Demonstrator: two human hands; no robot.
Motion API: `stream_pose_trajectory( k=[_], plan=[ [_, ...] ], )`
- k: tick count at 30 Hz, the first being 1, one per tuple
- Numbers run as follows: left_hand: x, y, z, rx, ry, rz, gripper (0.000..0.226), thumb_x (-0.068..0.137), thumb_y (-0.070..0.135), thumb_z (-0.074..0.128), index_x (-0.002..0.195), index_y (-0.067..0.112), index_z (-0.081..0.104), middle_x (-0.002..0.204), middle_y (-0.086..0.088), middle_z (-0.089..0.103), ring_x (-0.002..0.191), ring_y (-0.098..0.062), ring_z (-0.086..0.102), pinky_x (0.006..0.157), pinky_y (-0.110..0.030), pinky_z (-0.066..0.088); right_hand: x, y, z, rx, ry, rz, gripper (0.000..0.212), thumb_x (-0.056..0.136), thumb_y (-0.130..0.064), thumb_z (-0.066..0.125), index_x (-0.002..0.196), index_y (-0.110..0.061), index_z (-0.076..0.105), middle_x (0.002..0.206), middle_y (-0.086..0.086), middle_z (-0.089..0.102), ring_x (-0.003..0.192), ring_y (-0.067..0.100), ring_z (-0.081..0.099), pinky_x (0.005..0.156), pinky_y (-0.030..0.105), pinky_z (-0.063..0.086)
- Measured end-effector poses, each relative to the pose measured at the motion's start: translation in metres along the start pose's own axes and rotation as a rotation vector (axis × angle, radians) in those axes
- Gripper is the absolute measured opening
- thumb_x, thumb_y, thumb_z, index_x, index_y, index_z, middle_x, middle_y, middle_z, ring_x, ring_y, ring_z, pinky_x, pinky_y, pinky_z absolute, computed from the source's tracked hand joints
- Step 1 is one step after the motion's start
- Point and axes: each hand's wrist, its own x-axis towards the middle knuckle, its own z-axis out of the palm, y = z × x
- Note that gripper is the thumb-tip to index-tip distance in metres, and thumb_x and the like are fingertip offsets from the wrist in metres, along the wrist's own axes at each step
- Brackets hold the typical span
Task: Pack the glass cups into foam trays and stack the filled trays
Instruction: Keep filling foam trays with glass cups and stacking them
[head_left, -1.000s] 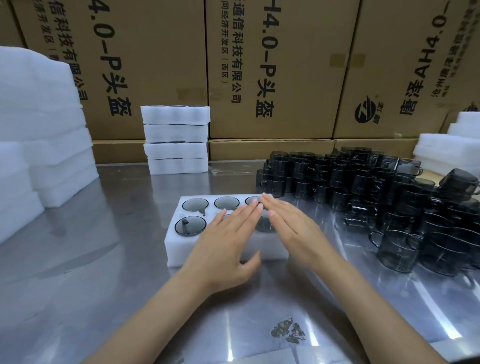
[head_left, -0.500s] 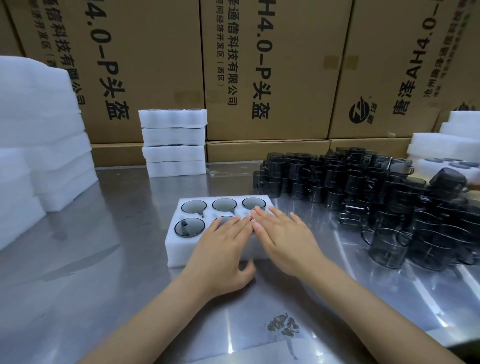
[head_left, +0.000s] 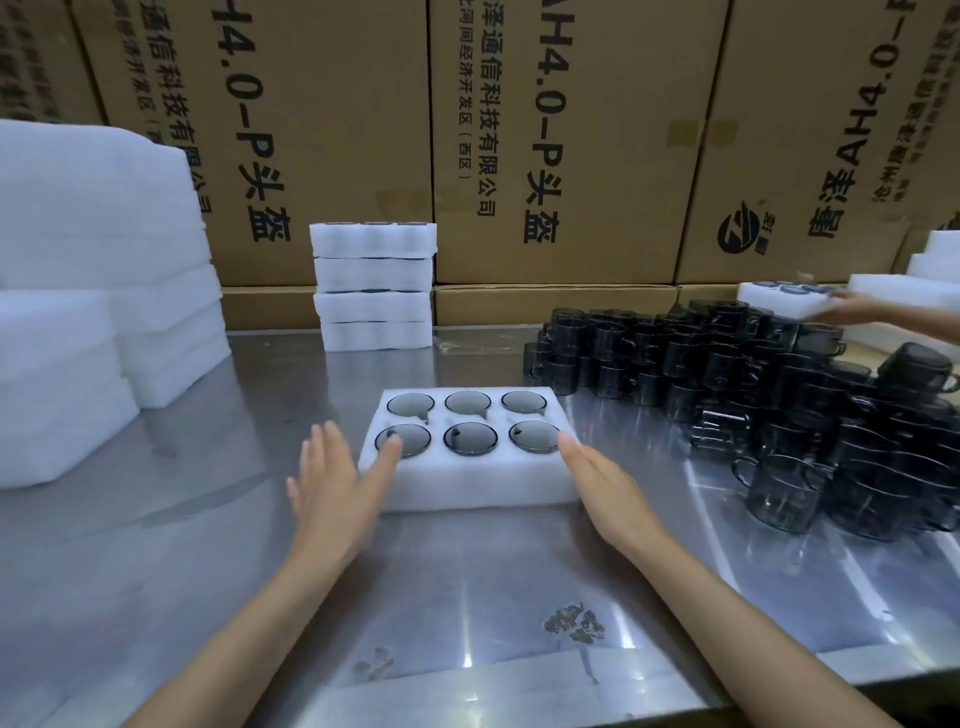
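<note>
Six glass cups (head_left: 470, 439) sat in the foam tray (head_left: 472, 486), all pockets filled, tray on the tabletop (head_left: 208, 519) at centre.

Left hand (head_left: 337, 493) lay with fingers straight and spread at the tray's left end, thumb tip over the near-left pocket, gripping nothing. Right hand (head_left: 605, 483) also flat and straight-fingered, fingertips at the tray's right near corner, holding nothing. Stack of filled trays (head_left: 374, 286) stood beyond, against the cardboard boxes (head_left: 545, 130); loose cup pile (head_left: 753, 395) lay to the right, near the tray. Judged step: flank and lift the tray for stacking. Risks: soft foam could flex under an uneven squeeze and tip cups out; a lopsided set-down could leave the stack leaning; a right-side swing could clip the cup pile.
</note>
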Motion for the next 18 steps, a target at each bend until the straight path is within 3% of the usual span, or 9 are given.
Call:
stream_pose_trajectory(
  k=[2, 4, 8, 11, 13, 16, 18],
  plan=[
    [0.006, -0.001, -0.002, -0.071, -0.165, -0.112, 0.078, 0.089, 0.067, 0.036, 0.145, 0.013, 0.033, 0.154, -0.007, 0.027, 0.144, -0.022, 0.017, 0.116, -0.046, 0.01, 0.002, -0.003, 0.004, 0.013, -0.022, 0.009, 0.067, 0.081, -0.079, 0.028, 0.124, -0.037, 0.056, 0.125, -0.013, 0.06, 0.12, 0.014, 0.051, 0.102, 0.037, 0.037],
    [0.008, 0.001, 0.001, -0.171, -0.241, -0.108, 0.067, 0.084, 0.072, 0.036, 0.132, 0.028, 0.051, 0.141, 0.003, 0.046, 0.136, -0.02, 0.034, 0.115, -0.045, 0.018, 0.003, -0.005, 0.004, 0.038, -0.034, 0.001, 0.065, 0.079, -0.08, 0.03, 0.124, -0.039, 0.056, 0.123, -0.018, 0.06, 0.12, 0.012, 0.052, 0.105, 0.039, 0.037],
    [0.011, 0.004, 0.005, -0.35, -0.156, -0.067, 0.058, 0.068, 0.071, 0.046, 0.119, 0.046, 0.058, 0.123, 0.016, 0.06, 0.123, -0.018, 0.049, 0.109, -0.042, 0.032, 0.004, -0.01, 0.003, 0.186, -0.085, -0.079, 0.037, 0.086, -0.065, 0.046, 0.115, -0.047, 0.059, 0.11, -0.033, 0.062, 0.111, -0.007, 0.055, 0.093, 0.024, 0.041],
    [0.018, 0.001, 0.007, -0.47, -0.167, 0.001, 0.047, 0.071, 0.064, 0.052, 0.116, 0.052, 0.058, 0.114, 0.027, 0.063, 0.118, -0.008, 0.053, 0.106, -0.038, 0.037, 0.011, -0.016, 0.004, 0.305, -0.095, -0.117, 0.028, 0.088, -0.056, 0.051, 0.114, -0.05, 0.057, 0.111, -0.035, 0.061, 0.106, -0.015, 0.054, 0.085, 0.017, 0.039],
    [0.021, 0.002, 0.009, -0.556, -0.18, 0.102, 0.045, 0.076, 0.054, 0.056, 0.12, 0.048, 0.056, 0.113, 0.028, 0.063, 0.115, -0.001, 0.055, 0.102, -0.033, 0.039, 0.019, -0.019, 0.007, 0.379, -0.101, -0.122, 0.029, 0.09, -0.052, 0.051, 0.119, -0.052, 0.053, 0.117, -0.032, 0.06, 0.11, -0.011, 0.054, 0.089, 0.021, 0.042],
    [0.033, 0.002, 0.009, -0.66, -0.168, 0.196, 0.046, 0.081, 0.044, 0.058, 0.127, 0.043, 0.053, 0.118, 0.027, 0.062, 0.113, 0.007, 0.054, 0.094, -0.024, 0.04, 0.034, -0.022, 0.016, 0.463, -0.096, -0.079, 0.033, 0.093, -0.045, 0.052, 0.125, -0.049, 0.051, 0.124, -0.022, 0.06, 0.118, 0.009, 0.056, 0.103, 0.043, 0.042],
    [0.043, 0.0, 0.006, -0.68, -0.185, 0.233, 0.046, 0.084, 0.043, 0.056, 0.129, 0.044, 0.05, 0.122, 0.026, 0.06, 0.115, 0.008, 0.053, 0.095, -0.023, 0.04, 0.045, -0.026, 0.023, 0.508, -0.107, -0.035, 0.033, 0.092, -0.041, 0.054, 0.125, -0.043, 0.054, 0.123, -0.014, 0.063, 0.117, 0.018, 0.057, 0.105, 0.052, 0.039]
  ],
)
